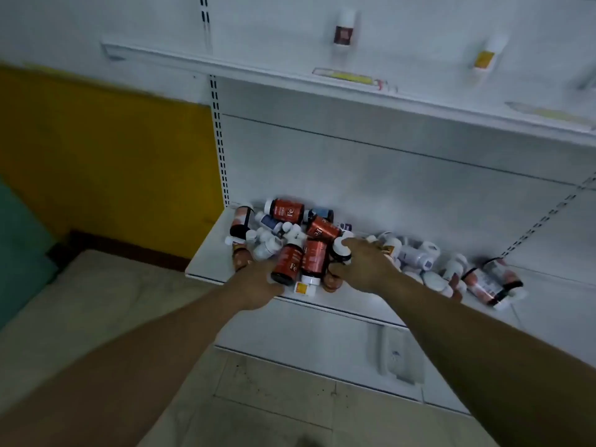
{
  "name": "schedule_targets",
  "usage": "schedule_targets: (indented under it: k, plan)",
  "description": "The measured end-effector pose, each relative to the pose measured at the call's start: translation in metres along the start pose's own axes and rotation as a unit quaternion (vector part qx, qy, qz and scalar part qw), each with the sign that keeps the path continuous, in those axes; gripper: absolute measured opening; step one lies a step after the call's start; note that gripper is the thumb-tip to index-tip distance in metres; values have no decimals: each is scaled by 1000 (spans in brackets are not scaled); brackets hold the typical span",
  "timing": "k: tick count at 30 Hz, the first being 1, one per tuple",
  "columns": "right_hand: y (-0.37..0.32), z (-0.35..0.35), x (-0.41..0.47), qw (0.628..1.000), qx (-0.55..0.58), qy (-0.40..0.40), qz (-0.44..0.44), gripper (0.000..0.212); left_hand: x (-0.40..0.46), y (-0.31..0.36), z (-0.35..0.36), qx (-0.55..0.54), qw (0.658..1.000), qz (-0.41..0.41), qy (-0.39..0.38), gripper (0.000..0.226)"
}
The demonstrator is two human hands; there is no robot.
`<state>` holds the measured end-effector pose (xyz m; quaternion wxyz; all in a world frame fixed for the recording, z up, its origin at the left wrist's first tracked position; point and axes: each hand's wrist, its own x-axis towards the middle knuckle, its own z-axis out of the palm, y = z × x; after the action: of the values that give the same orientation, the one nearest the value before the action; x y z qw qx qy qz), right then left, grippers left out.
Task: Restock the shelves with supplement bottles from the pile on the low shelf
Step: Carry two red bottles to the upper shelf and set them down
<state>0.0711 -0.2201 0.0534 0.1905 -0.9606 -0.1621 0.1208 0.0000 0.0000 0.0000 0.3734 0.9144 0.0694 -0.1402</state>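
Note:
A pile of supplement bottles (416, 256) lies on the low white shelf (206, 256), red-labelled "Fe" ones on the left, white and dark ones on the right. My left hand (258, 283) grips a red "Fe" bottle (288, 264) at the front of the pile. My right hand (364, 264) holds a dark bottle with a white cap (341, 250) just right of it. The upper shelf (258, 67) carries two standing white bottles, one with a dark red label (343, 27) and one with a yellow label (487, 54).
A yellow panel (106, 162) and a teal surface (19, 240) stand to the left of the shelving. A beige mat (96, 295) and tiled floor (290, 398) lie below. Price tags (346, 77) sit on the upper shelf's front edge.

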Motion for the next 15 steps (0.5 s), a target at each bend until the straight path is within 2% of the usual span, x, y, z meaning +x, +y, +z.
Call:
schedule_targets:
  k: [2,7,12,15]
  plan:
    - [9,5,27,999,-18,-11,-26,50,30,1,5,-9,1000,17,7,53]
    - [34,35,100,981,-165,-6,-101,67,101,-10,32,-40,997,-44,47,46]
    - [45,57,142,950,-279,-50,-133,74,132,-17,55,-33,996,-64,53,53]
    - [46,64,152,936,-319,-55,-141,67,139,-22,61,-36,992,-96,76,73]
